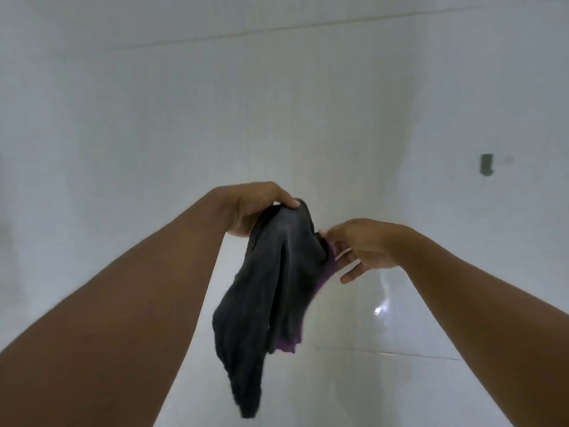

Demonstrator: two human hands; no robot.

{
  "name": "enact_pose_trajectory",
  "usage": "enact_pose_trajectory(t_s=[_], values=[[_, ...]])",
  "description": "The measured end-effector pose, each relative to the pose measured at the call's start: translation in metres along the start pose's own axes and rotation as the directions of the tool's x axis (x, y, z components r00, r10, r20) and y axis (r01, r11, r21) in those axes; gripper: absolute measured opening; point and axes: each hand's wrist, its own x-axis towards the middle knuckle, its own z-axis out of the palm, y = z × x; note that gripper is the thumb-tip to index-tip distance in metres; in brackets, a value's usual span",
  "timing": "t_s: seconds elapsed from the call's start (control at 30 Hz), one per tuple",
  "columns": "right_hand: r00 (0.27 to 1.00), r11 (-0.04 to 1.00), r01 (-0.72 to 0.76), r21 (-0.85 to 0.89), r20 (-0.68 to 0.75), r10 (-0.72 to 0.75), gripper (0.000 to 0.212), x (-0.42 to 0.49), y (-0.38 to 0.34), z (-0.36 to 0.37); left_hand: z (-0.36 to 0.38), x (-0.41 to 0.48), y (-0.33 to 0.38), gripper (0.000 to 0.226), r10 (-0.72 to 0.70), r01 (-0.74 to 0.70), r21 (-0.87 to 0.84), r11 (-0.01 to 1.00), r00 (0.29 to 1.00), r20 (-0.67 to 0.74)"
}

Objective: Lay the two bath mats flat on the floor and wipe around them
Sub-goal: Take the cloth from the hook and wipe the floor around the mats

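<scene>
Dark grey fabric is bunched under the thumb of the left grip (258, 208), which is clenched on the top edge of the bath mat (277, 288). Close by, at about 4 o'clock from it, the right grip (360, 245) pinches the mat's side edge between thumb and forefinger. Its other fingers (354, 272) are loosely stretched out below.

The mat hangs in the air in long crumpled folds, trailing down toward 6 o'clock, clear of the floor (400, 383). A purple layer (286, 345) shows along its right edge and at a lower corner. I cannot tell whether this is the mat's underside or a second piece.

The bare forearms reach in from 8 o'clock and 4 o'clock. Behind them, glossy white floor tiles carry a bright glint and meet a plain white wall (277, 103). A small dark fixture (486, 164) sits on the wall at 2 o'clock from the right grip, well apart.
</scene>
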Motion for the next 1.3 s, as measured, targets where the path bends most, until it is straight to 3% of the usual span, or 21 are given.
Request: enact_pose_trajectory(t_s=[0.07,0.17,0.23,0.3,0.47,0.6,0.73,0.93,1.07,1.23,1.3], values=[[0.986,0.999,-0.037,0.034,0.165,0.031,0.048,0.015,0.002,0.016,-0.012,-0.013,0.005,0.037,0.006,-0.01,-0.037,0.999,0.994,-0.11],[0.909,0.993,-0.112,0.027,0.407,0.091,0.079,0.034,0.007,0.047,-0.023,-0.033,0.009,0.031,0.016,-0.042,-0.101,0.994,0.969,-0.248],[0.818,0.988,-0.128,0.08,0.573,0.06,0.096,0.042,0.006,0.071,-0.031,-0.048,0.007,0.029,0.019,-0.075,-0.142,0.987,0.934,-0.357],[0.757,0.969,-0.138,0.203,0.652,-0.029,0.097,0.045,-0.001,0.096,-0.038,-0.067,0.001,0.029,0.002,-0.105,-0.199,0.974,0.889,-0.458],[0.834,0.85,-0.064,0.523,0.496,-0.243,0.05,0.039,-0.038,0.157,-0.059,-0.119,-0.035,0.027,-0.086,-0.141,-0.287,0.947,0.751,-0.654],[0.82,0.822,-0.09,0.563,0.51,-0.26,0.038,0.033,-0.076,0.213,-0.079,-0.182,-0.067,0.025,-0.173,-0.088,-0.271,0.959,0.575,-0.8],[0.842,0.801,0.026,0.598,0.419,-0.339,0.006,0.016,-0.122,0.27,-0.102,-0.268,-0.096,0.031,-0.302,0.093,-0.288,0.953,0.379,-0.875],[0.713,0.863,0.063,0.502,0.582,-0.391,0.013,-0.036,-0.205,0.357,-0.114,-0.4,-0.12,0.024,-0.378,0.175,-0.351,0.92,0.157,-0.913],[0.626,0.915,0.15,0.374,0.681,-0.381,0.063,-0.067,-0.254,0.42,-0.118,-0.482,-0.13,0.023,-0.366,0.28,-0.359,0.89,-0.027,-0.93],[0.522,0.839,0.276,0.47,0.659,-0.541,0.045,-0.118,-0.287,0.488,-0.109,-0.567,-0.153,0.018,-0.34,0.401,-0.421,0.814,-0.26,-0.904],[0.491,0.8,0.36,0.481,0.631,-0.601,0.031,-0.133,-0.294,0.51,-0.103,-0.588,-0.163,0.018,-0.36,0.414,-0.468,0.78,-0.314,-0.878]])
